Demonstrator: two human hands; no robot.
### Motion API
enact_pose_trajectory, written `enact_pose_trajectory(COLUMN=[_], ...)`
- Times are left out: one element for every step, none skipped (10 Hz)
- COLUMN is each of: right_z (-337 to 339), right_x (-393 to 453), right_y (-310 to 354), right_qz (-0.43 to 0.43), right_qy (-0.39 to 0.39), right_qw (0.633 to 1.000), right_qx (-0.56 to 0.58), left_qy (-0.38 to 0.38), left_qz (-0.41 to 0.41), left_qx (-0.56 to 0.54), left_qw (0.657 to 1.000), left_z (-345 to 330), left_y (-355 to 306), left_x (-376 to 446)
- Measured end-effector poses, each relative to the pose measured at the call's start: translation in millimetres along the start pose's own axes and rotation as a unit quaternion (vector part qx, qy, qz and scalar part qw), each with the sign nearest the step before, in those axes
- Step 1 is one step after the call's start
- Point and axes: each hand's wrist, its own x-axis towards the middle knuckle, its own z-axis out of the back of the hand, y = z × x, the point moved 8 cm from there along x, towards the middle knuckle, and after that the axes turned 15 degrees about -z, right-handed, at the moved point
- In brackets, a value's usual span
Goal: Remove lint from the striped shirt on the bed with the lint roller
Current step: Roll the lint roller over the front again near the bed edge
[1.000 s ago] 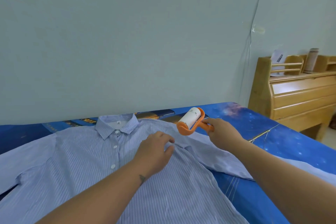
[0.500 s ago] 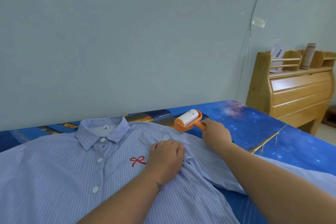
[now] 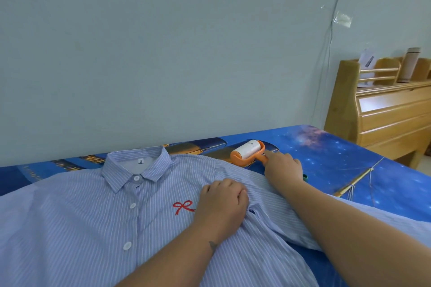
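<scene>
Right grip (image 3: pixel 283 168) clasps lint roller (image 3: pixel 247 148) just beside striped shirt (image 3: pixel 93 216); left grip (image 3: pixel 221 202), curled empty, rests on it; headboard (image 3: pixel 384 119) beyond.

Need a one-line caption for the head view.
Left hand rests curled on the striped shirt while the right hand grips the lint roller beside its shoulder.

No text is legible. The collar tag (image 3: pixel 140 160) of the striped shirt (image 3: pixel 93 216) bears a mark too small to read. The white roll of the lint roller (image 3: pixel 248 149) and the card (image 3: pixel 367 59) on the headboard (image 3: pixel 384 119) carry unreadable dark marks.
</scene>
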Motion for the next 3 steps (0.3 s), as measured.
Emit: enact_pose_trajectory(right_z=[12.2,29.7,39.5], right_x=[-6.1,-22.6,-41.8], right_y=[6.4,23.2,41.0], right_qz=[0.032,0.056,0.070], right_qy=[-0.002,0.062,0.158], right_qw=[0.997,0.970,0.920], right_qx=[0.069,0.230,0.353], left_qy=[0.002,-0.055,-0.113], left_qz=[0.007,0.011,0.022], left_qx=[-0.033,-0.098,-0.166], left_qw=[0.999,0.994,0.980], left_z=[2.2,18.2,44.4], left_y=[-0.3,2.7,10.5], left_x=[-0.4,-3.5,-7.2])
